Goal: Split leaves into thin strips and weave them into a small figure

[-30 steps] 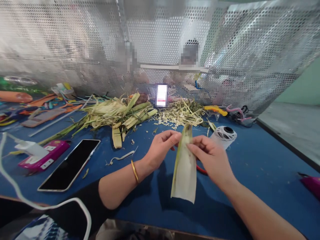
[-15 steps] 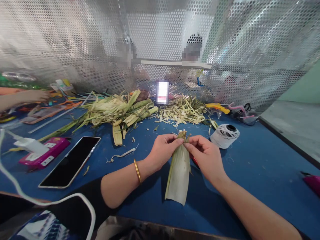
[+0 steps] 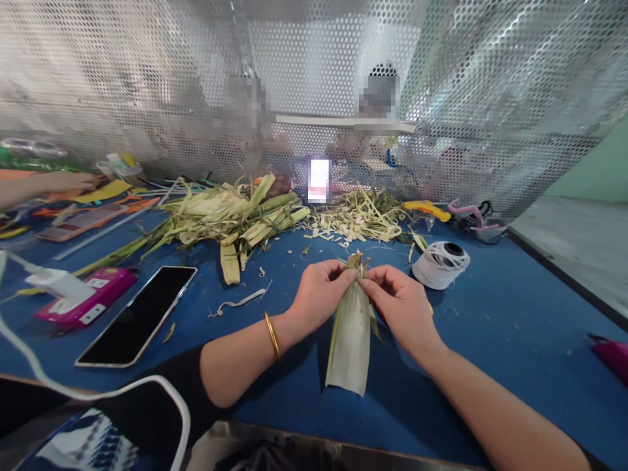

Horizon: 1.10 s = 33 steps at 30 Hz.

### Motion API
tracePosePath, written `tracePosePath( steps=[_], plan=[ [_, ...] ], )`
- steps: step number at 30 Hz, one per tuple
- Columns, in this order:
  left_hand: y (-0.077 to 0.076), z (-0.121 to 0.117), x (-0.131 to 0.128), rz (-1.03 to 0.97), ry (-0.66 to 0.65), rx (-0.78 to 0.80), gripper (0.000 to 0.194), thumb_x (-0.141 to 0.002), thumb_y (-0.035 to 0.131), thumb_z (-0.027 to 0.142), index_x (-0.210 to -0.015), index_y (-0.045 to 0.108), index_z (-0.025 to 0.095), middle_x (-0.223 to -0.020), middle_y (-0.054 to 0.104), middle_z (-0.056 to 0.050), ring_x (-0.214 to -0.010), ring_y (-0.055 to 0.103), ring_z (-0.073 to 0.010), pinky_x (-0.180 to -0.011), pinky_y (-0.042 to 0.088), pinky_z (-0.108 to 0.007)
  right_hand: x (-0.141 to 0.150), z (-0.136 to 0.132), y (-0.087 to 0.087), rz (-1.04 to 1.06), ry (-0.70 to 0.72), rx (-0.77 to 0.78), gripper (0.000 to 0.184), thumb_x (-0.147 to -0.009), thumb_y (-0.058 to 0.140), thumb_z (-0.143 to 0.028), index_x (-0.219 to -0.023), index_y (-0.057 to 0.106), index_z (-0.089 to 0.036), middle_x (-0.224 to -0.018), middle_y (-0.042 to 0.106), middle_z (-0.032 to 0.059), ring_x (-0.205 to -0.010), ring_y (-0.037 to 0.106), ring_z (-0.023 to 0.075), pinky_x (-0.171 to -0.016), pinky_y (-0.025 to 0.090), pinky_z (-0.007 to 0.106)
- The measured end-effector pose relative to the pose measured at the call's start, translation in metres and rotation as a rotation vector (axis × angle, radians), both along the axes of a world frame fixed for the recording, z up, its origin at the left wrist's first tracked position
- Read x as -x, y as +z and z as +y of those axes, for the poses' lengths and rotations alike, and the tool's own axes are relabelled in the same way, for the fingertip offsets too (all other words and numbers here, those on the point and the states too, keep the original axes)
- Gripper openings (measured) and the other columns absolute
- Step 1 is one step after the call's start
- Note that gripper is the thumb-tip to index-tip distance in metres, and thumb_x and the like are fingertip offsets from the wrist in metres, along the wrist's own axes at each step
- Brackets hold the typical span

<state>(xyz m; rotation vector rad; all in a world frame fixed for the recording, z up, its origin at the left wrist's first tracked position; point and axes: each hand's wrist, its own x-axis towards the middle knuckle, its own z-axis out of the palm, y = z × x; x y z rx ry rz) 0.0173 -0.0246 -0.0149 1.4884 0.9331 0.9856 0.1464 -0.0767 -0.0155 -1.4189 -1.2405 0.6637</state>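
Observation:
Between my hands hangs a broad, pale green strip of dried plant leaf or stalk point(image 3: 349, 347), its ragged brown end upward and its cut end toward me. My left hand point(image 3: 321, 291) pinches the strip's top from the left with thumb and fingers. From the right, my right hand point(image 3: 400, 301) pinches the same top end, thumb close to the other thumb. A small part of something red and yellow shows beneath the right hand, mostly hidden. Just beyond that hand stands a spool of white thread point(image 3: 440, 266).
Behind lie a heap of stalks point(image 3: 220, 216) and a pile of shredded strips point(image 3: 363, 216). A yellow-handled tool point(image 3: 426, 210) is at back right. On the left are a phone point(image 3: 140, 317), a magenta power strip point(image 3: 86, 297) and a co-worker's hand point(image 3: 73, 181). A perforated metal screen point(image 3: 314, 59) rises behind.
Both hands keep their pinch; the strip has shifted and turned slightly. At far left, the co-worker's hand now has a yellow piece beside it.

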Motion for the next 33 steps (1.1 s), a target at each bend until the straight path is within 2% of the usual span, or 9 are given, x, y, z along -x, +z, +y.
tracePosePath(
  steps=[4,9,16,22,28,33],
  plan=[
    [-0.0012,-0.0008,-0.0014,-0.040,-0.003,0.061,0.025,-0.073,0.059,0.036,-0.060,0.055,0.015,-0.055,0.047,0.005,-0.052,0.036,-0.0075,-0.050,0.030,-0.021,0.0008,-0.0003,-0.0008,-0.026,-0.008,-0.029,0.018,-0.072,0.063,-0.034,-0.065,0.058,-0.019,-0.055,0.052,-0.0034,-0.050,0.044,0.0106,-0.047,0.035,0.023],
    [-0.0021,-0.0021,-0.0035,-0.119,-0.012,0.179,0.025,-0.072,0.060,0.036,-0.060,0.053,0.016,-0.054,0.047,0.005,-0.050,0.037,-0.0073,-0.049,0.030,-0.021,0.0026,-0.0023,0.0005,-0.049,-0.046,-0.061,0.017,-0.073,0.062,-0.034,-0.065,0.058,-0.019,-0.056,0.054,-0.0030,-0.052,0.046,0.0109,-0.048,0.037,0.023],
    [-0.0014,-0.0003,-0.0022,-0.123,0.044,0.110,0.024,-0.072,0.060,0.036,-0.061,0.054,0.015,-0.056,0.046,0.006,-0.052,0.036,-0.0069,-0.050,0.030,-0.021,0.0033,-0.0012,0.0008,0.108,0.037,0.077,0.022,-0.066,0.069,-0.038,-0.069,0.061,-0.018,-0.062,0.061,-0.0003,-0.054,0.051,0.0125,-0.051,0.041,0.024],
    [-0.0019,-0.0046,-0.0042,-0.189,-0.073,0.252,0.025,-0.069,0.064,0.038,-0.065,0.057,0.015,-0.060,0.052,0.003,-0.054,0.042,-0.0079,-0.052,0.034,-0.022,0.0018,-0.0001,-0.0034,0.113,-0.024,0.038,0.020,-0.065,0.070,-0.035,-0.064,0.059,-0.018,-0.054,0.055,-0.0032,-0.050,0.044,0.0102,-0.047,0.035,0.023],
    [-0.0035,-0.0053,-0.0044,-0.176,-0.061,0.267,0.023,-0.070,0.062,0.037,-0.066,0.058,0.015,-0.059,0.053,0.003,-0.052,0.044,-0.0082,-0.051,0.034,-0.022,0.0031,-0.0028,-0.0036,-0.001,-0.053,-0.043,0.019,-0.071,0.066,-0.035,-0.063,0.058,-0.019,-0.056,0.055,-0.0028,-0.052,0.047,0.0107,-0.049,0.038,0.023],
    [-0.0060,-0.0018,-0.0038,-0.156,-0.014,0.205,0.023,-0.072,0.060,0.036,-0.064,0.054,0.015,-0.057,0.047,0.005,-0.050,0.039,-0.0068,-0.048,0.032,-0.021,0.0033,-0.0013,-0.0015,0.029,0.012,0.026,0.019,-0.069,0.066,-0.036,-0.069,0.060,-0.018,-0.059,0.058,-0.0012,-0.053,0.047,0.0115,-0.049,0.039,0.024]
  ],
)
